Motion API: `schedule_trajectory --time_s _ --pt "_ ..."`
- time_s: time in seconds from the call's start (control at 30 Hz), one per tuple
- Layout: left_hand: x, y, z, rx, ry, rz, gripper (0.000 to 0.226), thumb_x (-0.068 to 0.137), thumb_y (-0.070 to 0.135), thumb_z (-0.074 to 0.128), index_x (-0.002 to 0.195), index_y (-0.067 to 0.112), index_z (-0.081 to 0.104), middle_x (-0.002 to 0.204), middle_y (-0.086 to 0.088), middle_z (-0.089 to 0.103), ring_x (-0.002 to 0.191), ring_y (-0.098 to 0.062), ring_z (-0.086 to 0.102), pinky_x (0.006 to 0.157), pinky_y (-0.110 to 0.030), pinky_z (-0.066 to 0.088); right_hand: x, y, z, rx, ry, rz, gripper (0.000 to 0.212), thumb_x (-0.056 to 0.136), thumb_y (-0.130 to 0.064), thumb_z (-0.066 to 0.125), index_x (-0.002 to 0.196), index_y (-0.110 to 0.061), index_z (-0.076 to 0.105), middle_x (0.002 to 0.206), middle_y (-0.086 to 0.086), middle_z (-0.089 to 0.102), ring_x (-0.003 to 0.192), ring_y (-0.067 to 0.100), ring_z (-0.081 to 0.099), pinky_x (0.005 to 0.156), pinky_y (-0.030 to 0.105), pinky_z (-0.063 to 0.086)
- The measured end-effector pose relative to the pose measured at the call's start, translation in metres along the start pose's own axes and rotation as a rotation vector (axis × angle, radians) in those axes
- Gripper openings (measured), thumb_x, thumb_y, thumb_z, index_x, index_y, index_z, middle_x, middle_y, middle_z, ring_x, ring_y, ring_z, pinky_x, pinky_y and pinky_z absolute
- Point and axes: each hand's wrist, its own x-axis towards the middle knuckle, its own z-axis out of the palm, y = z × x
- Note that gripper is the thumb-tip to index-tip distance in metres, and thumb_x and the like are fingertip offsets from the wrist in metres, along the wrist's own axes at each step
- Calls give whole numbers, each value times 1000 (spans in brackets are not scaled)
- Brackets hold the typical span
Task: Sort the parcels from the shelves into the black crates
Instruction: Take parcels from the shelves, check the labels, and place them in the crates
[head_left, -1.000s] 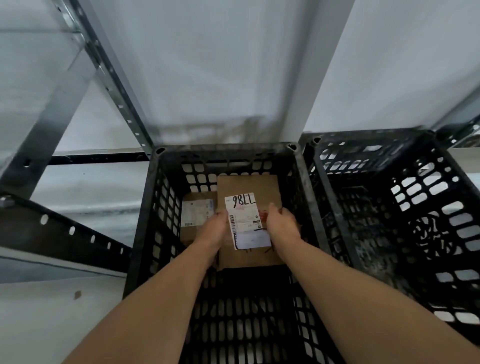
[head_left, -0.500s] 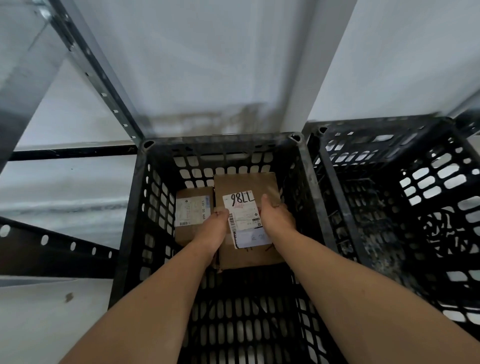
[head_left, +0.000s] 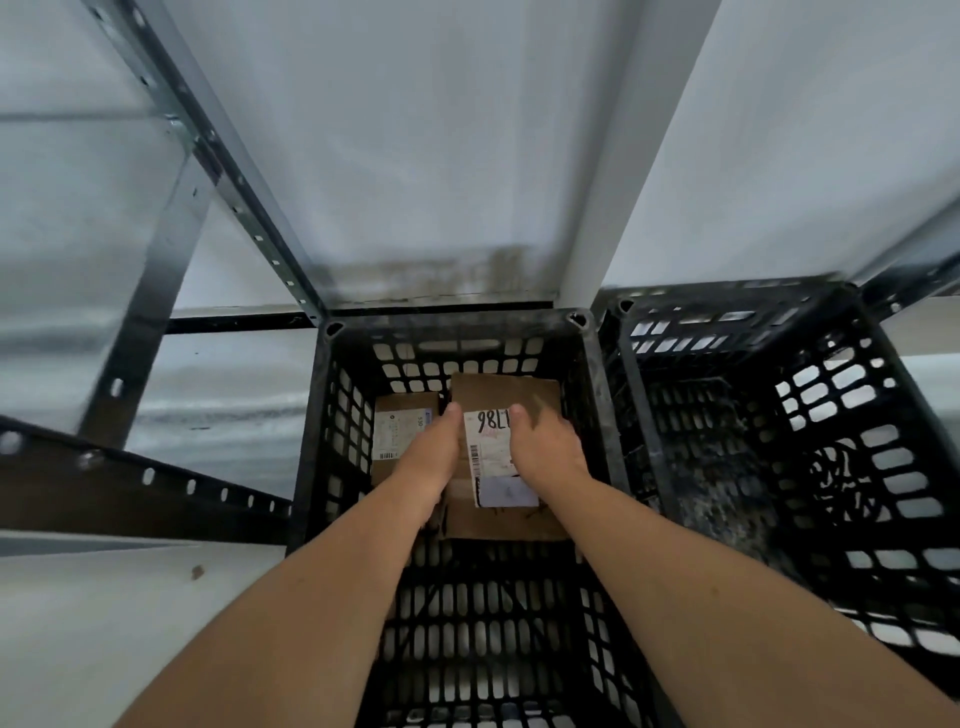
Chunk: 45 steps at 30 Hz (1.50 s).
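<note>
Reference item: the black perforated plastic crate (head_left: 452, 318), open at the top and viewed from above.

1. Task item. The large brown cardboard parcel (head_left: 504, 389) is inside the crate, at the far end, with its broad face up. It carries a white shipping label (head_left: 488, 457) with a barcode and black handwritten characters starting "98L"; a thumb covers the rest. Whether the parcel rests on the crate floor cannot be determined.

2. Left hand (head_left: 428, 457). It grips the left edge of the large parcel. The thumb lies on the top face. The fingers curl down over the side and are hidden.

3. Right hand (head_left: 545, 447). It grips the right edge of the same parcel. The thumb presses on the label and the fingers wrap over the side. Both forearms enter the crate over its near rim.

4. Other contents. A small brown cardboard parcel (head_left: 405, 410) with a white label lies in the far left corner of the crate, just beside the large parcel.

5. Surroundings. A second black perforated plastic crate (head_left: 883, 467) stands just beside the right wall of the crate. A grey slotted metal shelf upright (head_left: 208, 156) meets the far left corner of the crate. A white panel (head_left: 441, 156) rises behind its far wall.
</note>
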Motion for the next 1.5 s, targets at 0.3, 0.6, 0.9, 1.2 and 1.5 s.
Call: schedule_trajectory --time_s 0.3,0.6,0.9,1.2,1.5 --pt "-160 88 -23 205 112 113 54 104 51 22 137 17 47 128 -1 53 132 -22 42 116 -44 26 -129 -68 -107 -111 -116 -161 62 108 -47 30 161 -15 23 166 7 25 152 24 24 122 41 22" --pt "-339 216 -55 951 393 391 66 103 51 23 158 20 7 166 -4 11 152 -25 7 122 -46 16 -253 -174 -273 -568 -33 -492 65 106 -52 23 162 -23 9 170 6 9 157 26 2 126 51 9" --pt "-507 321 -62 1172 797 552 70 101 58 14 152 28 -23 159 -1 -32 148 -22 -26 121 -49 -7 -382 -255 -408 -736 210 -776 69 104 -60 18 160 -34 -12 168 -1 -23 153 24 -27 123 57 -11" --pt "-620 373 -45 1127 922 807 66 99 59 6 151 34 -27 156 6 -36 146 -18 -29 121 -50 -12 -486 -241 -519 -708 504 -780 67 102 -66 11 157 -44 -18 164 -5 -32 149 22 -34 122 61 -10" --pt "-748 374 77 1069 768 1303 69 100 61 16 157 31 -8 163 4 -18 151 -21 -15 118 -50 -8 -637 -124 -621 -621 864 -559 70 96 -72 7 157 -46 -16 165 -5 -28 151 24 -29 121 59 -14"
